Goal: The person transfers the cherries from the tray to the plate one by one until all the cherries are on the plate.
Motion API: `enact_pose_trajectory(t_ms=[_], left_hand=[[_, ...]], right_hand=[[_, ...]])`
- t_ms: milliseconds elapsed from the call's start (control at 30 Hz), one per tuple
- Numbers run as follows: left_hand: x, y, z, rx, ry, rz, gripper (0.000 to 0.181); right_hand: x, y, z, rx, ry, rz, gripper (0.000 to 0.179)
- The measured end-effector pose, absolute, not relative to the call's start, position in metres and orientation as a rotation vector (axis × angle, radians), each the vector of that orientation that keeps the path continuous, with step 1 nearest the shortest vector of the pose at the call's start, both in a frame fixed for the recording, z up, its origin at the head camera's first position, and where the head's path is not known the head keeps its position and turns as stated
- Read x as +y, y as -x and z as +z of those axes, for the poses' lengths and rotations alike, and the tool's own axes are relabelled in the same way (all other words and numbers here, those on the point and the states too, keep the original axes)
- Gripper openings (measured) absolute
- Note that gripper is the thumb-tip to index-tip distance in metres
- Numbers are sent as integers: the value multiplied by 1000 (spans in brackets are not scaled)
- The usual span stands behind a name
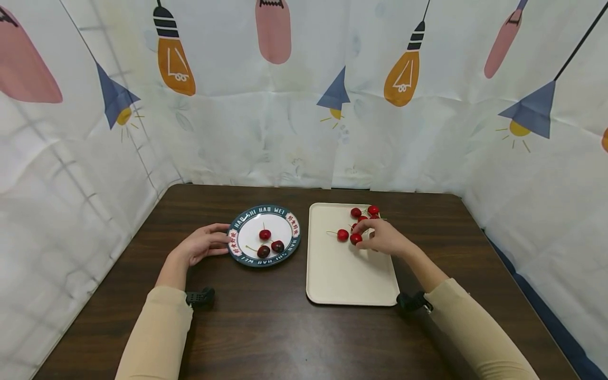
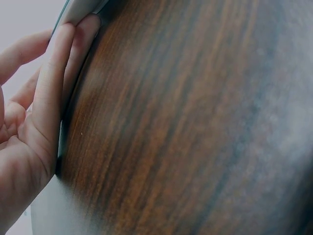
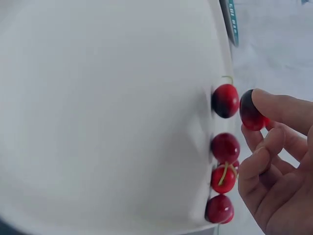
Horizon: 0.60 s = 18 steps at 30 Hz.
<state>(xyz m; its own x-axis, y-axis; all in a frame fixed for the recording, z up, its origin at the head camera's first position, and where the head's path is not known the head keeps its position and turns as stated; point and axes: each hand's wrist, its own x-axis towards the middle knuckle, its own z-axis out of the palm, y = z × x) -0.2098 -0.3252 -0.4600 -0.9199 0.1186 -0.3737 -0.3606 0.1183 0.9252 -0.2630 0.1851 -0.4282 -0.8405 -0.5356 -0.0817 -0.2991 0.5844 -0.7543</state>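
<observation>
My left hand (image 1: 205,244) holds the left rim of a round white plate (image 1: 247,226) with a patterned blue-green border. Straight fingers (image 2: 49,93) meet the plate's edge in the left wrist view. Three cherries lie on the plate, a red cherry (image 1: 265,234) among two darker ones. Over a cream tray (image 1: 332,279), my right hand (image 1: 380,237) pinches a cherry (image 3: 251,111) between thumb and fingertips. Close beside it is another cherry (image 3: 225,101) on the tray. Several more cherries (image 1: 373,210) cluster toward the tray's far right corner, partly hidden by the hand.
Plate and tray stand side by side on a dark wooden table (image 1: 256,327), with a narrow gap between them. A white curtain (image 1: 294,137) printed with lamps hangs behind the table and along both sides.
</observation>
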Motion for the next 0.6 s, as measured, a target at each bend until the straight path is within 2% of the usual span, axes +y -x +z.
enact_pose_trajectory(t_ms=[333, 600], left_hand=[[-327, 211, -462, 2032, 240, 1870, 70], [-326, 210, -460, 2039, 224, 1859, 71]], right_hand=[[167, 267, -422, 2509, 830, -1105, 28], [148, 267, -418, 2486, 819, -1116, 27]])
